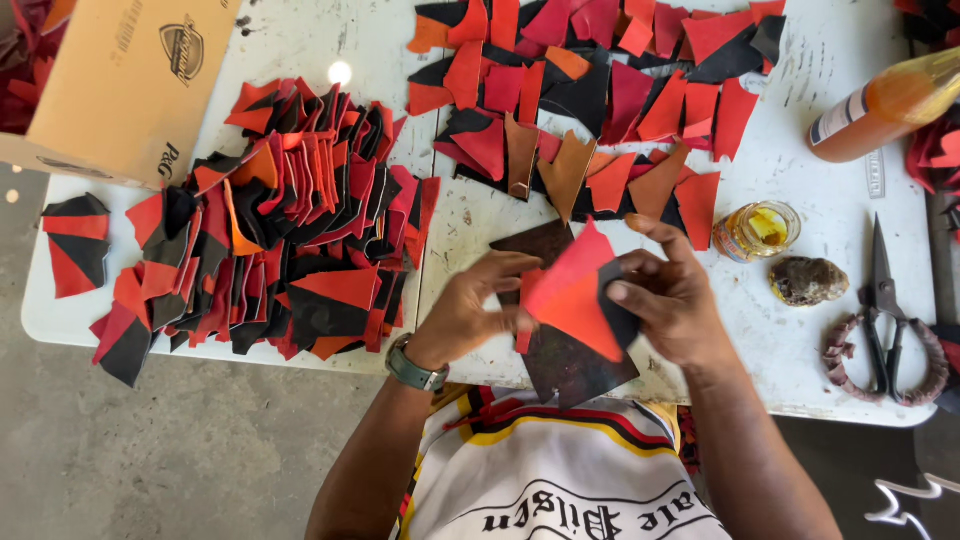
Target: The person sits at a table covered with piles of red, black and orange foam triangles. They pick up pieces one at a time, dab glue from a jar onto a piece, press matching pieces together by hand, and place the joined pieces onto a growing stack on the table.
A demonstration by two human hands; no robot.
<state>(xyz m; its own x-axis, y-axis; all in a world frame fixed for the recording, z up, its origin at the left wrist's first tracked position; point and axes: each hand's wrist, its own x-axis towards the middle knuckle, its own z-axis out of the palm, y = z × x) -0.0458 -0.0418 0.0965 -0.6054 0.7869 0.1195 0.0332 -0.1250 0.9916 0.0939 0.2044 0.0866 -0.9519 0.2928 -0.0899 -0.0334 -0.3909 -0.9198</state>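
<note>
We hold a red piece (572,290) joined to a black piece (622,318) up over the near edge of the white tabletop (800,330). Our left hand (470,312) has its grip closed on the red piece's left edge, thumb and fingertips pinching it. Our right hand (668,292) has its grip closed around the black piece, thumb pressed on its face (one finger sticks out straight above). A dark brown sheet (570,365) lies on the tabletop under the held pieces. To the left sits a heap of red and black cut pieces (290,220), with a cardboard box (120,80) behind it. More red, black and tan pieces (600,100) are spread ahead. To the right stand a small glass jar (757,230), a lumpy brown blob (808,281), scissors (885,320) and an orange bottle (885,105) lying on its side.
</note>
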